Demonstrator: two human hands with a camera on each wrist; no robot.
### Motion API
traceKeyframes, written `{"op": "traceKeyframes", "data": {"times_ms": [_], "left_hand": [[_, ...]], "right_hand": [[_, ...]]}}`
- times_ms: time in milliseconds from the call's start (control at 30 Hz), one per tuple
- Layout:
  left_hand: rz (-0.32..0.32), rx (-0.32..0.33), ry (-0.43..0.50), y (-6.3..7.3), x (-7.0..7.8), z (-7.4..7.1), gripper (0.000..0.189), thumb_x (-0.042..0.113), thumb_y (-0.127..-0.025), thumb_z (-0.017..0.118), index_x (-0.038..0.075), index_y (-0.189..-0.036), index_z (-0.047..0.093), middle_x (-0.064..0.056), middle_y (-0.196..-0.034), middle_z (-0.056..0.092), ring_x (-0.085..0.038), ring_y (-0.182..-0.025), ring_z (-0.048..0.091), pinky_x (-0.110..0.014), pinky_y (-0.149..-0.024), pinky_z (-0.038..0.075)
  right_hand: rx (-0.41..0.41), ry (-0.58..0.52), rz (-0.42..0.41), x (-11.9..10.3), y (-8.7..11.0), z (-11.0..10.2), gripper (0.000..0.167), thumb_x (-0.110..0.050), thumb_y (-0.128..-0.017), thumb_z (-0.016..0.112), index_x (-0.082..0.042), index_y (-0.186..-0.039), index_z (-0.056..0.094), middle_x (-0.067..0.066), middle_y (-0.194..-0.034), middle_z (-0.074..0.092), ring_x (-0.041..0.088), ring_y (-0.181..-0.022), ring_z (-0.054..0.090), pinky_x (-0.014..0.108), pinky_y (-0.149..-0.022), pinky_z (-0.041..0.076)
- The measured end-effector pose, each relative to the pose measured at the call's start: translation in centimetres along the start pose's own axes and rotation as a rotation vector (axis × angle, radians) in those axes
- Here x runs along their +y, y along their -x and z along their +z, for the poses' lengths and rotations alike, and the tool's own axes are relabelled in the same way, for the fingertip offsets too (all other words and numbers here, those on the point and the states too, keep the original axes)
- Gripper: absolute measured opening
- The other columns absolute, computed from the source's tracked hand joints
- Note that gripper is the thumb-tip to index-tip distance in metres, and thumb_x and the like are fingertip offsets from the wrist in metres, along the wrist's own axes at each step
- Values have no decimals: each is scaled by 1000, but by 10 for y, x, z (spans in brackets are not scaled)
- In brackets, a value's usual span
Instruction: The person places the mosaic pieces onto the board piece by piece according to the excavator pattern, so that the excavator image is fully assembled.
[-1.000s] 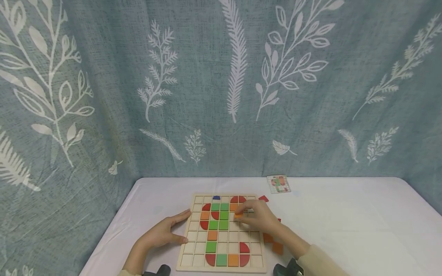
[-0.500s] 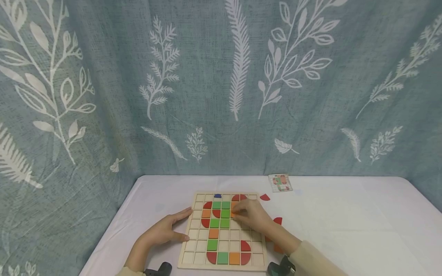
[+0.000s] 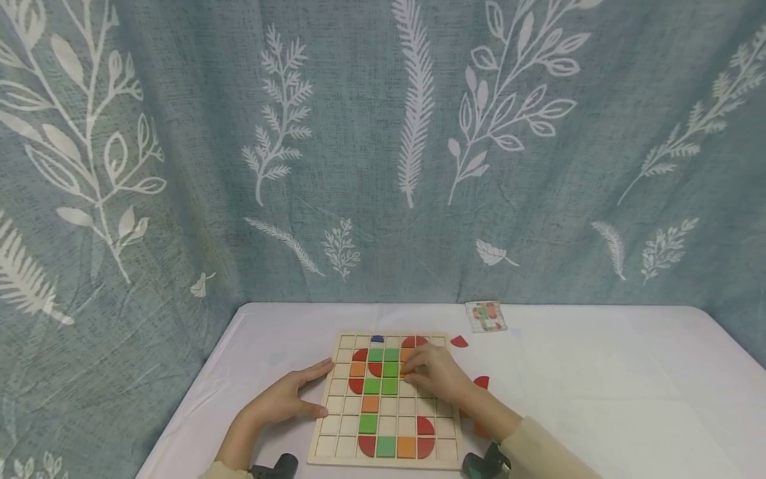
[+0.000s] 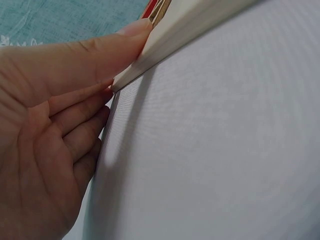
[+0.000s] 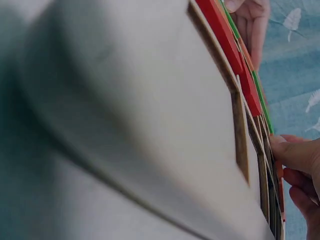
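A wooden grid board (image 3: 389,426) lies on the white table, with green, red, orange and blue flat pieces in several of its cells. My right hand (image 3: 439,374) reaches over its right half and pinches an orange square tile (image 3: 404,370) at a cell below another orange square. The fingers partly cover that tile. On the other side, my left hand (image 3: 278,401) rests against the board's left edge, thumb and fingers spread. In the left wrist view, the thumb (image 4: 100,55) lies along the board's side.
A small pattern card (image 3: 486,317) lies beyond the board at the right. Loose red quarter-round pieces (image 3: 459,342) sit right of the board, and orange squares (image 3: 481,429) are partly hidden by the right forearm. A patterned blue curtain (image 3: 359,166) hangs behind the table.
My right hand has brought the orange tile slightly left and up to the cell under the other orange square, then stayed there. The left hand keeps its place at the board's edge.
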State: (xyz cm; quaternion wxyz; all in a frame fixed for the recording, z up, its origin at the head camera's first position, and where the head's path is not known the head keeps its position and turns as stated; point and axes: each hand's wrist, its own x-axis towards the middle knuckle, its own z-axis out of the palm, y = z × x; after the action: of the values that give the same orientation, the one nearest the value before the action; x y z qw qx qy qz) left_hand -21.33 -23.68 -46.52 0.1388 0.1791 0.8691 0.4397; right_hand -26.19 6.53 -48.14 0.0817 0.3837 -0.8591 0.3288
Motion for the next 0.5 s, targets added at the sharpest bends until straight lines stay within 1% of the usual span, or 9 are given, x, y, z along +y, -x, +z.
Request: {"op": "traceKeyframes", "data": {"times_ms": [100,133,233,400,500], "left_hand": [[-8,-4,2,0,1,-1,89,24,-65,80,-4,-138,37,-26,-145,27,-46,-134,19,-59,-107,18],[-24,-6,30,0,2,-1,90,22,-64,80,-5,-138,37,-26,-146,26,-47,-134,17,-61,-106,15],[-32,-5,27,1,4,-1,89,18,-64,80,-5,-138,36,-26,-146,25,-47,-134,17,-61,-106,15],[-20,-10,23,1,5,-1,88,18,-65,80,-6,-138,36,-26,-146,25,-46,-134,18,-60,-107,17],[-8,-16,21,0,3,-1,88,19,-66,80,-7,-138,35,-27,-146,25,-47,-134,17,-60,-106,17]], "right_hand": [[1,-40,-6,2,-1,1,6,-8,-77,73,-10,-83,75,-2,-88,69,15,-89,61,27,-80,52],[0,-53,-8,2,-1,1,7,-7,-77,73,-10,-82,75,-1,-88,69,15,-88,61,27,-80,52],[-7,-84,-4,2,-1,1,7,-6,-77,73,-10,-82,75,0,-89,70,15,-89,62,26,-80,52],[-22,-114,4,1,1,-4,10,-9,-78,72,-10,-88,74,0,-95,70,15,-95,62,29,-84,51],[-13,-143,32,1,4,-10,15,-9,-79,72,-8,-94,72,1,-99,70,17,-97,63,30,-85,52]]}}
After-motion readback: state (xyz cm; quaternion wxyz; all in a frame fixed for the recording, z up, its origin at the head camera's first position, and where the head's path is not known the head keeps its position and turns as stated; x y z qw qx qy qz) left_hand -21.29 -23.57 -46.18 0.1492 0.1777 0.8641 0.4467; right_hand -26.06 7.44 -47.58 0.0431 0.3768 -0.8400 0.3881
